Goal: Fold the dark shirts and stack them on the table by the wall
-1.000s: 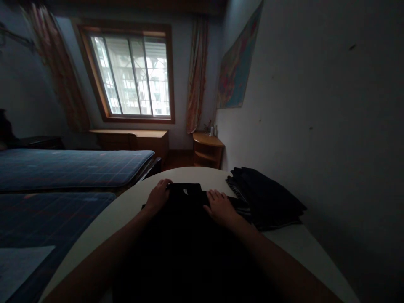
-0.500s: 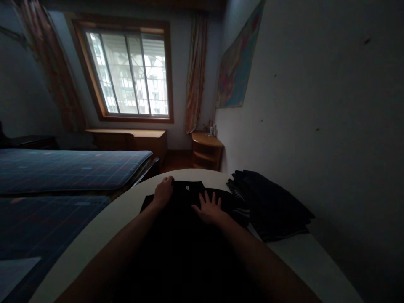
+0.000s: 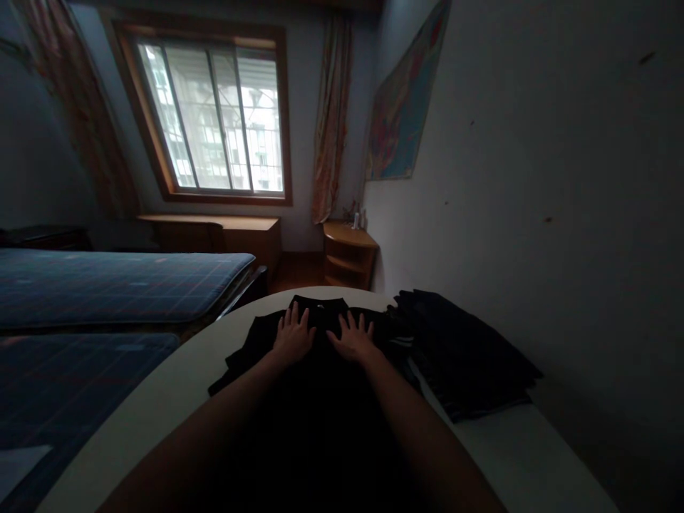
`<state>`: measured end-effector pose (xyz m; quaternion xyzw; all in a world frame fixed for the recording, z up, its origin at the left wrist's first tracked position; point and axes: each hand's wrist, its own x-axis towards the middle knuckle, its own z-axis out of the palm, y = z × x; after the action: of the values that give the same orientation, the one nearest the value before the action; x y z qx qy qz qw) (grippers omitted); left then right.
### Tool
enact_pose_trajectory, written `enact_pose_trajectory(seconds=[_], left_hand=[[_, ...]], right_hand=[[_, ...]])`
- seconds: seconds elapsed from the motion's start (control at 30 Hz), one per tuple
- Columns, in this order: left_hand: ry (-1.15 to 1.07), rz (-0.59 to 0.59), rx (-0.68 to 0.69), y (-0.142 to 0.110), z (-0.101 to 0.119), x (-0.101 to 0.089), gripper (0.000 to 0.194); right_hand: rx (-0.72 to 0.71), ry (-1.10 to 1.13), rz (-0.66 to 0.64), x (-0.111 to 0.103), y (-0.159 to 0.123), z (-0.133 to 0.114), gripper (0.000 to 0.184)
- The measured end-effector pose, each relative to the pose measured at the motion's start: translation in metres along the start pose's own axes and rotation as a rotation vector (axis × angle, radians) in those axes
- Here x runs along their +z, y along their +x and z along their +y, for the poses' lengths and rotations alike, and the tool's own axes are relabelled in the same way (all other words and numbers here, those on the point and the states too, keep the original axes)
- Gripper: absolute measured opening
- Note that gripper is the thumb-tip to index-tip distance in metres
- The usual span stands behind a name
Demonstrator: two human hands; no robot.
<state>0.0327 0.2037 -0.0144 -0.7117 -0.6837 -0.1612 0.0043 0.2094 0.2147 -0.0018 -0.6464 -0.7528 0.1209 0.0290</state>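
A black short-sleeved shirt point(image 3: 320, 370) lies spread on a pale round-edged table point(image 3: 176, 381), its collar at the far side with a small light label. My left hand point(image 3: 293, 335) rests flat on the shirt just left of the collar, fingers spread. On the other side of the collar, my right hand point(image 3: 351, 338) also presses flat with fingers apart. Light stripes show on the cloth to its right. The near part of the shirt is too dark to make out.
A stack of folded dark clothes point(image 3: 464, 356) sits on the table's right, by the white wall point(image 3: 513, 178). To the left are plaid mattresses point(image 3: 122, 285). Beyond stand a wooden desk point(image 3: 251, 224) and a corner shelf point(image 3: 350, 235) under the window side.
My left hand has let go of the shirt's edge by the collar and now lies flat and spread on it. The left sleeve is spread further out. My right hand stays nearly in place.
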Motion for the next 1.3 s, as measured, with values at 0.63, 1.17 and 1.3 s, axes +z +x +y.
enact_pose_trajectory(seconds=[0.63,1.17,1.3], left_hand=[[0.142,-0.15,0.031,-0.091,-0.094,-0.043,0.059],[0.291,-0.116,-0.211,-0.131,-0.055,-0.049,0.072],[0.223,-0.173,-0.154,-0.123,-0.065,-0.035,0.073]], right_hand=[[-0.37,-0.119,0.225,-0.003,-0.108,-0.012,0.052],[-0.236,0.038,0.074,0.004,-0.177,0.03,0.072],[-0.277,0.075,-0.008,-0.007,-0.18,0.036,0.074]])
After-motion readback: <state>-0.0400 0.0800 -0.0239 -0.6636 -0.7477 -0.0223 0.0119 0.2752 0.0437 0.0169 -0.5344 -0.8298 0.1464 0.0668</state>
